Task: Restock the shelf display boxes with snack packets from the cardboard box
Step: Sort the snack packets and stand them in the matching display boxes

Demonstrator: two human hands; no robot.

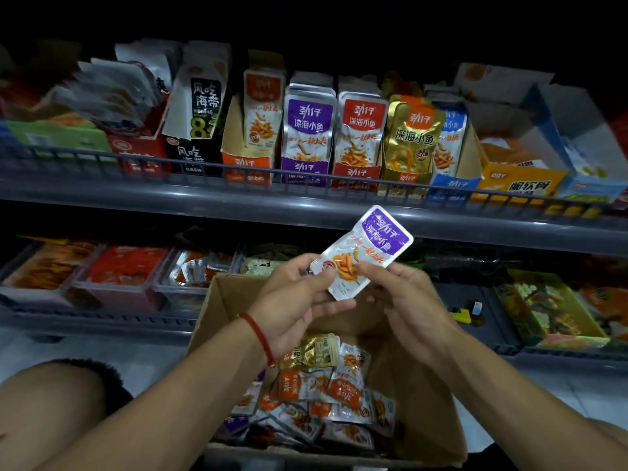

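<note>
Head view looks down on a person's two hands holding one purple snack packet (365, 249) above an open cardboard box (424, 385). The left hand (299, 294) pinches the packet's lower left corner between thumb and fingers; the right hand (404, 294) grips its lower right edge, fingers curled behind it. The packet is tilted, its purple top pointing up and to the right, just below the front rail of the upper shelf (238, 195).

On that shelf stands a row of display boxes. The purple display box (304, 173) directly above the hands already looks well filled with matching packets, as do the red display box (356, 173) and the gold display box (406, 180) beside it. The orange display box (246, 164) to the left appears less full, with packets sitting further back.

The restocking seems partly done. The cardboard box still holds a loose heap of packets (323, 396), mostly orange and red, with a gold one on top. The held purple packet has yet to go into its matching box, and the remaining heap needs sorting by colour afterwards. How much room is left behind each front packet cannot be told.
</note>
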